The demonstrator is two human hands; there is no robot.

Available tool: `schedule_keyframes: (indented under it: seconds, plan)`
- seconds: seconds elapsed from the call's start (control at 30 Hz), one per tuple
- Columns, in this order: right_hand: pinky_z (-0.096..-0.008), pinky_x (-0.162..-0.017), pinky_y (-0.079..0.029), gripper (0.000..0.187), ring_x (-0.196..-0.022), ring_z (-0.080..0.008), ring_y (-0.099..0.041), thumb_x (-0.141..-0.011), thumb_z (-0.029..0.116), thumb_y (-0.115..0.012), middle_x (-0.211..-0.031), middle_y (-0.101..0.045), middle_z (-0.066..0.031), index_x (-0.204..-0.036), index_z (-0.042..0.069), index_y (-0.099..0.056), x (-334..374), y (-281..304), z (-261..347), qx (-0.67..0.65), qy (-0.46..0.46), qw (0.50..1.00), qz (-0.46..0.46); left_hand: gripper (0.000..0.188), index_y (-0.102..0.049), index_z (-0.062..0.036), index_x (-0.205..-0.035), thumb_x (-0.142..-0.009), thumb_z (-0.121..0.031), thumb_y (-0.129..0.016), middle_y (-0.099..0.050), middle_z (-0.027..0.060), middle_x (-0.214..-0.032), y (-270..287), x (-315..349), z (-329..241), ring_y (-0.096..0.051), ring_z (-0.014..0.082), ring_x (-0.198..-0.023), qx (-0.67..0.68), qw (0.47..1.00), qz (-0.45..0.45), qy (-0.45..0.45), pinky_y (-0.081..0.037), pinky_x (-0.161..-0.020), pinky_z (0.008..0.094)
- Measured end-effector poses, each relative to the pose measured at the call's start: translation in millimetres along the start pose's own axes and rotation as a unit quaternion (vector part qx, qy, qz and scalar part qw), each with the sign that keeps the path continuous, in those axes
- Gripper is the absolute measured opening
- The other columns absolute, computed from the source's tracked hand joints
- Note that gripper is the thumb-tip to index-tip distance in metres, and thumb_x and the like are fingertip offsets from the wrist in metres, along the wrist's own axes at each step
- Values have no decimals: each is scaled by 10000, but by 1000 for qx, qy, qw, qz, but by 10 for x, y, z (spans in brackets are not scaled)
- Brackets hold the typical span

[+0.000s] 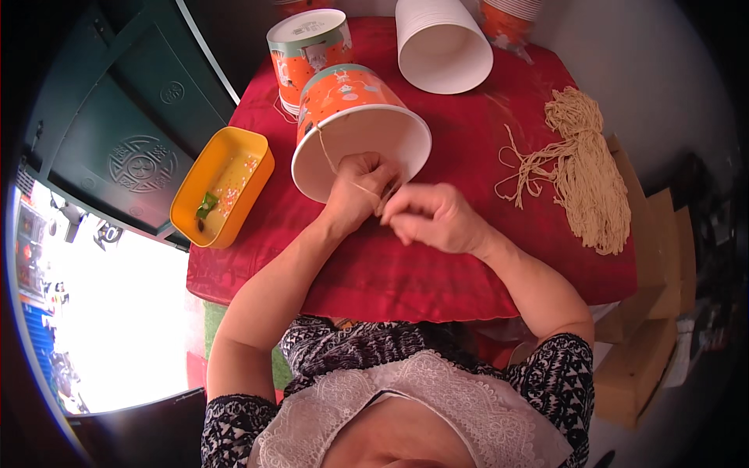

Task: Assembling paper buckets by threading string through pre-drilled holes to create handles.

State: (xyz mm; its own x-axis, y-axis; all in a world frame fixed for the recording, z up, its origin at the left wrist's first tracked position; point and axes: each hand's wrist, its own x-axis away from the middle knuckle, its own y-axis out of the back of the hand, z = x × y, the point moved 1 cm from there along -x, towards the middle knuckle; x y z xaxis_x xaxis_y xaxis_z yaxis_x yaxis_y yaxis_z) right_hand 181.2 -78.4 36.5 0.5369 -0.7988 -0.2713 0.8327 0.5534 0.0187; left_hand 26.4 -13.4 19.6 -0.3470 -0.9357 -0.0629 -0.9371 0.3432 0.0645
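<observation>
An orange paper bucket (pixel 355 101) with a white inside lies on its side on the red tablecloth (pixel 437 265), its open mouth toward me. My left hand (pixel 360 186) reaches into the mouth and grips the rim together with a thin beige string (pixel 326 152) that runs up along the rim. My right hand (pixel 431 217) sits just right of it, fingers pinched on the same string's other end.
A bundle of beige strings (pixel 587 181) lies at the right of the table. Another orange bucket (pixel 308 48) and a white stack of buckets (pixel 441 43) stand at the back. A yellow tray (pixel 222 186) with small bits sits at the left edge. Cardboard boxes (pixel 647 312) stand to the right.
</observation>
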Motion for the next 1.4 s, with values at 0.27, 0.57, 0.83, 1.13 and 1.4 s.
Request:
schedule_keyframes:
  seconds: [0.27, 0.57, 0.83, 1.13, 1.4]
  plan:
    - [-369, -454, -422, 259, -486, -276, -590, -834, 79, -631, -557, -541, -163, -621, 11, -499, -10, 117, 74, 346, 105, 921, -142, 254, -576, -3, -707, -916, -145, -549, -509, 32, -525, 4, 27, -112, -441, 93, -395, 26, 998, 33, 45, -334, -356, 238]
    - [-373, -552, -516, 137, -604, -304, -664, -832, 145, -668, -682, -657, -159, -821, 9, -668, -27, 165, -81, 474, -53, 856, -197, 276, -594, -8, -733, -948, -175, -548, -513, 41, -530, 21, 28, -113, -450, 94, -407, 30, 997, 38, 68, -326, -373, 233]
    - [-450, -583, -502, 123, -624, -356, -638, -829, 153, -660, -675, -639, -168, -824, 32, -642, -28, 177, -206, 516, -49, 837, -179, 270, -597, -10, -729, -941, -167, -541, -516, 42, -524, 11, 36, -135, -444, 95, -407, 14, 998, 34, 60, -321, -379, 234]
    - [-480, -588, -514, 117, -642, -369, -655, -850, 153, -623, -673, -651, -180, -826, 39, -619, -34, 148, -179, 502, -30, 846, -176, 286, -593, -13, -731, -951, -182, -524, -515, 47, -522, 3, 46, -162, -442, 98, -400, 24, 997, 20, 64, -319, -376, 233]
    - [-464, -609, -516, 86, -661, -360, -653, -835, 114, -626, -713, -658, -170, -872, 39, -607, -30, 144, -194, 512, -45, 840, -172, 299, -581, -14, -740, -970, -192, -510, -495, 39, -522, 17, 24, -102, -420, 92, -395, 34, 998, 27, 50, -293, -366, 229]
